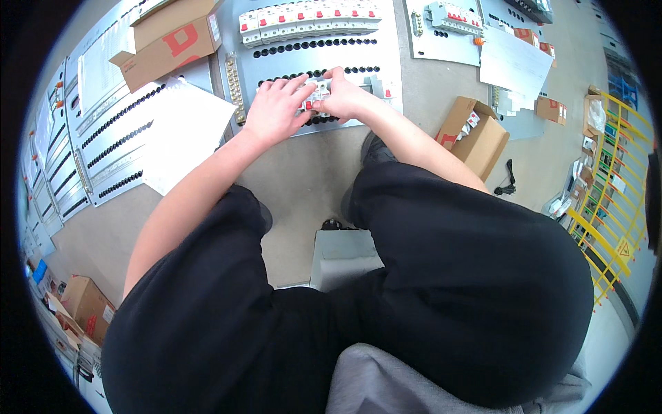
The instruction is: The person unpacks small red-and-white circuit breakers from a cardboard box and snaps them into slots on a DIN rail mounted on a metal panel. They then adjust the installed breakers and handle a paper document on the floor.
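Nearest the camera are the black trousers [455, 269] of the seated person, knees apart, with a grey box [345, 252] between the legs. Past the knees, the small breakers [320, 90] with red switches sit on the near part of a metal panel [389, 76], directly between the 2 hands. Their row runs left to right, across the line of the forearms. The left hand [273, 112] comes over its left side, fingers a little spread and bent down; the right hand [343, 99] comes in from the right, thumb and forefinger parted around the breakers. Both look about equally near, and I cannot tell how firmly either grips, since the fingers cover much of the row.

Just beyond lie lines of black holes [314, 47], then a longer breaker row [310, 22] at the far side. A brass terminal strip [235, 90] stands close left of the left hand. Farther left, a white sheet [189, 127] covers part of another panel [114, 155]; right, an open cardboard box [491, 146] rests near the right forearm. Nothing visible blocks the near side.
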{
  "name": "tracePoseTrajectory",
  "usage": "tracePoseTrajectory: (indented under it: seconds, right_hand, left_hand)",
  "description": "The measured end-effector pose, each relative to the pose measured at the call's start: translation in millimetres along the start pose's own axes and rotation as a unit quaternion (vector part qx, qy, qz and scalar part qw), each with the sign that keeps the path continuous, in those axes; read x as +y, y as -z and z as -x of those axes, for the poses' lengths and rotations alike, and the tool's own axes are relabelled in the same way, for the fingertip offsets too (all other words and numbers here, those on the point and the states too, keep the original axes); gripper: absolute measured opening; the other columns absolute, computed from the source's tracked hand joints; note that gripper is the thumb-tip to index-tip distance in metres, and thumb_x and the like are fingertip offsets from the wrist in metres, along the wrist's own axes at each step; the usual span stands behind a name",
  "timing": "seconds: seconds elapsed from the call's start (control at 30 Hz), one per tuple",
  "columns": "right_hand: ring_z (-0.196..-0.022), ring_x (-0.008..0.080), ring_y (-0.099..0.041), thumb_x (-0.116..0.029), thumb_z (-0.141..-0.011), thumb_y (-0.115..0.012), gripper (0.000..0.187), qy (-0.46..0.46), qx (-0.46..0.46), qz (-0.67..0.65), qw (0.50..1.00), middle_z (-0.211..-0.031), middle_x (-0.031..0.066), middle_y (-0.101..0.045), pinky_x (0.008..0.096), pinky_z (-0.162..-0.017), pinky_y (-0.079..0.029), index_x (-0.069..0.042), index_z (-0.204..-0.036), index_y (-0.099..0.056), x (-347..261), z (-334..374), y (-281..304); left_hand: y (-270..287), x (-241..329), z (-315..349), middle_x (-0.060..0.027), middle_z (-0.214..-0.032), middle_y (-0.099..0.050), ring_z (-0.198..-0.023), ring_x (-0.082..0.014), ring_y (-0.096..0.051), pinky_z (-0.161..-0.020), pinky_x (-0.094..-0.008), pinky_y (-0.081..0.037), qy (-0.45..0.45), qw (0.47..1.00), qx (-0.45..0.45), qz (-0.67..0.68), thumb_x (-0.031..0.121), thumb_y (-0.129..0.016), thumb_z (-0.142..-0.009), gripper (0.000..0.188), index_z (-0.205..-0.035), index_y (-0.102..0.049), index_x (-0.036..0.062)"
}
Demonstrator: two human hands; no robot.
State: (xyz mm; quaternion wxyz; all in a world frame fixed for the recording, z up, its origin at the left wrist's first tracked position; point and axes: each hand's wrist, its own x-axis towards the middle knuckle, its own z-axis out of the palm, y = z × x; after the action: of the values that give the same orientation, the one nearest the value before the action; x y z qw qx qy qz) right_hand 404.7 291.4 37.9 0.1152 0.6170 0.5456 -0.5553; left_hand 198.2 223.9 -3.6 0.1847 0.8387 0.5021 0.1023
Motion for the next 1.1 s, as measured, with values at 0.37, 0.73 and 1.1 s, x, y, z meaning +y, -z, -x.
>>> tracePoseTrajectory:
  seconds: [0.37,0.73,1.1]
  right_hand:
    - [-0.116,0.0235,-0.070,-0.045,-0.103,-0.082,0.080,0.155,-0.001,-0.117,0.981,-0.132,0.0152,-0.069,0.0382,-0.089,-0.064,-0.015,-0.168,-0.046,64,-11,-15]
    - [-0.116,0.0260,-0.074,-0.047,-0.112,-0.068,0.068,0.138,0.066,-0.220,0.963,-0.143,0.0210,-0.065,0.0405,-0.093,-0.067,-0.009,-0.166,-0.050,66,-9,-30]
    - [-0.111,0.0233,-0.077,-0.047,-0.106,-0.077,0.058,0.120,0.083,-0.215,0.966,-0.133,0.0151,-0.074,0.0390,-0.091,-0.067,-0.007,-0.146,-0.066,68,-13,-29]
  left_hand:
    - [-1,3,5,-0.0114,-0.145,-0.067,-0.121,-0.0285,-0.068,-0.106,-0.0451,-0.051,-0.035,0.997,0.050,-0.050,0.043,-0.076,-0.097,0.060,-0.144,-0.064,0.0085]
    - [-2,26,-6,-0.0076,-0.135,-0.070,-0.120,-0.0273,-0.070,-0.103,-0.0496,-0.053,0.056,0.995,0.008,-0.083,0.060,-0.075,-0.097,0.063,-0.146,-0.065,0.0206]
    - [-34,10,-1,-0.0069,-0.142,-0.068,-0.133,-0.0247,-0.064,-0.114,-0.0474,-0.045,0.051,0.996,0.053,-0.045,0.056,-0.073,-0.102,0.062,-0.154,-0.063,0.0233]
